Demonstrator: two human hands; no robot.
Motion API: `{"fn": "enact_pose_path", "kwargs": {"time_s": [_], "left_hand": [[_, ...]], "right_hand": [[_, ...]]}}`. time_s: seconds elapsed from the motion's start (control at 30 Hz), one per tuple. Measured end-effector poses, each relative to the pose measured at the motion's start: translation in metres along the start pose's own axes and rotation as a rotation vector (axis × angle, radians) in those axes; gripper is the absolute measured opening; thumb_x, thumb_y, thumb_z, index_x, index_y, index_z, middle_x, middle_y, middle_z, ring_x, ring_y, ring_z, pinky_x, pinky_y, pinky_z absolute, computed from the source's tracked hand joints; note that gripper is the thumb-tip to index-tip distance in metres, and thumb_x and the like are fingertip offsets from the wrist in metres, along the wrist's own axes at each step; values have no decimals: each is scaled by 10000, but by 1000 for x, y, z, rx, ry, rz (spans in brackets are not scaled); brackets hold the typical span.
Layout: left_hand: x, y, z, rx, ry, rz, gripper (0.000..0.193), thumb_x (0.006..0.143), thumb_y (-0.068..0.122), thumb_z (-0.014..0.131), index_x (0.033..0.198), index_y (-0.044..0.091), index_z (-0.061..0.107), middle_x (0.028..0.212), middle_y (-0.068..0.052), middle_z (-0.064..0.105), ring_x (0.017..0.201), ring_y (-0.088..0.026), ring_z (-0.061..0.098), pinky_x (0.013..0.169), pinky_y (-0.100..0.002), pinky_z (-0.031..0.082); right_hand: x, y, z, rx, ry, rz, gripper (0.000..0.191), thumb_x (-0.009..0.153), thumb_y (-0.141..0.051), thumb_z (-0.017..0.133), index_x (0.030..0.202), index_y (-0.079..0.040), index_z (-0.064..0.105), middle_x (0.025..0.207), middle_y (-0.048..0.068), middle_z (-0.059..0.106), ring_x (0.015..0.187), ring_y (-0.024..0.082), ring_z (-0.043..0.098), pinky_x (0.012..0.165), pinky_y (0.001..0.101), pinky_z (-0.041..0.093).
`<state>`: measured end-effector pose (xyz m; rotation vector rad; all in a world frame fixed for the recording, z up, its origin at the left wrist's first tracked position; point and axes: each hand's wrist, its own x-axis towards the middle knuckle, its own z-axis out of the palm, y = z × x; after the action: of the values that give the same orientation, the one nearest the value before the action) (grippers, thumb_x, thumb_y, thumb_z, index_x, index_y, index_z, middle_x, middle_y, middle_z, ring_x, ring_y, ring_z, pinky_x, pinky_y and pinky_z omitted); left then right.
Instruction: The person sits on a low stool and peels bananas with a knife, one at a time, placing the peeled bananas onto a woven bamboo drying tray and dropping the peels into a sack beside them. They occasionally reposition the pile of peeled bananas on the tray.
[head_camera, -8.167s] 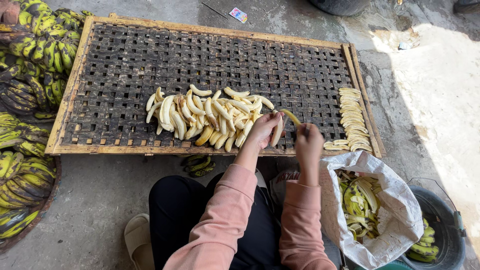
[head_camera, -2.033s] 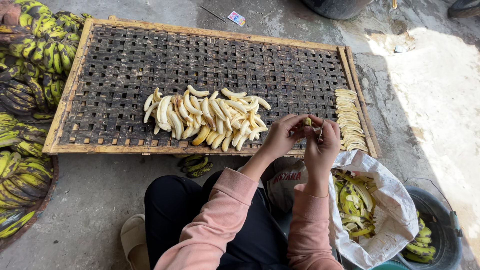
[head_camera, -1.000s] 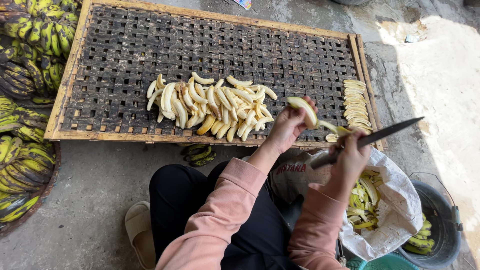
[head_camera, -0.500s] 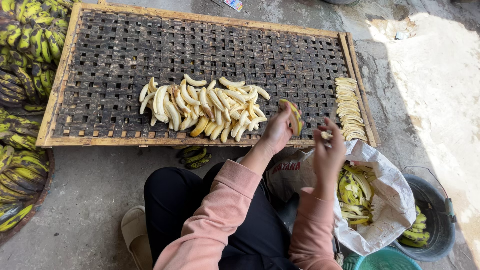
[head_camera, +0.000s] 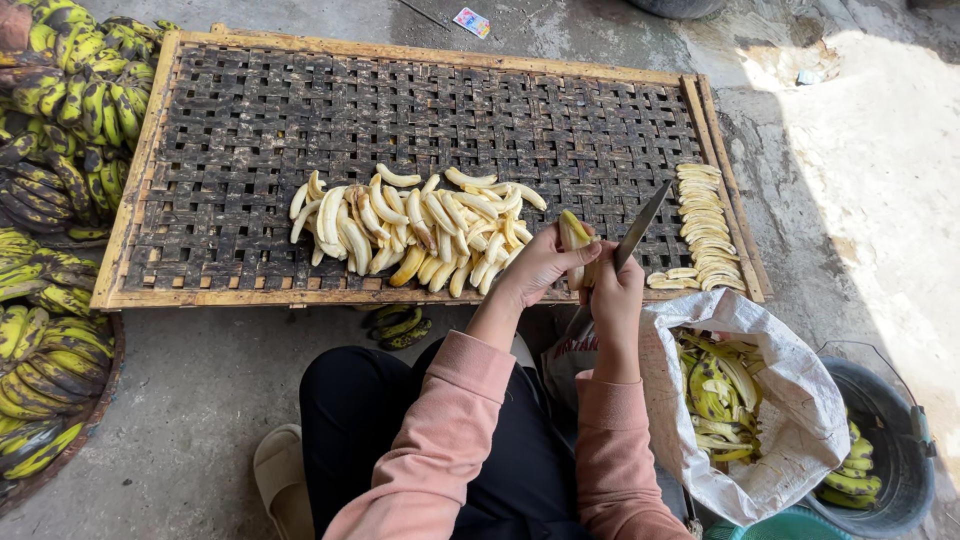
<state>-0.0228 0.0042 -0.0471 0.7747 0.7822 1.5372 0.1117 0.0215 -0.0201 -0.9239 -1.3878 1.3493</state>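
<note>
Head view shows the left hand (head_camera: 540, 268) closed around a peeled banana (head_camera: 573, 235), its tip poking above the fingers. Right hand (head_camera: 615, 290) grips a knife (head_camera: 640, 228), blade just beside the banana, over the woven tray (head_camera: 250, 130).

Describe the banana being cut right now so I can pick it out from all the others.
Start at the big woven drying rack and go to its near edge, right of the pile of peeled bananas. There the left hand holds one peeled banana upright, with the right hand's knife against it. It alone is off the rack.
</note>
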Motion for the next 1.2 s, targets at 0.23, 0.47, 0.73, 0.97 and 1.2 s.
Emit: {"fn": "enact_pose_path", "kwargs": {"time_s": [0.23,0.47,0.73,0.97,1.2], "left_hand": [[12,-6,-3,223,73,97,469,913,81,745,1334,-12,561,1207,-102,693,1108,-187,677,964,-333,568],[1,18,-14,-196,128,-34,323,1043,103,507,1356,38,553,1256,-67,638,1093,-176,676,916,-391,610],[-1,21,8,-235,107,9,314,1040,74,564,1352,111,579,1086,-56,621,1023,-179,670,907,-390,639],[-5,0,30,25,-23,-74,326,1055,133,606,1376,135,551,1122,-64,626,987,-168,667,792,-335,602],[-12,16,20,-308,-126,-132,422,1029,197,534,1443,164,461,1066,-64,624,972,-218,719,838,-389,645]], "right_hand": [[1,0,0,208,62,24,245,1115,-248,528,1001,-40,591,710,9,560,500,94,497,425,256,400],[-20,-45,-85,-216,433,105,264,1085,-318,568,1127,-77,669,786,-4,591,582,73,514,494,243,426],[-50,-64,-150,-785,496,-83,322,1035,-215,771,1252,-21,632,1025,78,696,805,119,669,663,232,558],[-8,-26,-30,-156,112,-290,271,957,-78,779,1171,-15,627,956,30,708,772,57,676,642,191,532],[-7,-14,-64,-383,269,-318,141,1034,-57,736,1157,5,708,981,66,749,838,89,677,730,215,536]]}}
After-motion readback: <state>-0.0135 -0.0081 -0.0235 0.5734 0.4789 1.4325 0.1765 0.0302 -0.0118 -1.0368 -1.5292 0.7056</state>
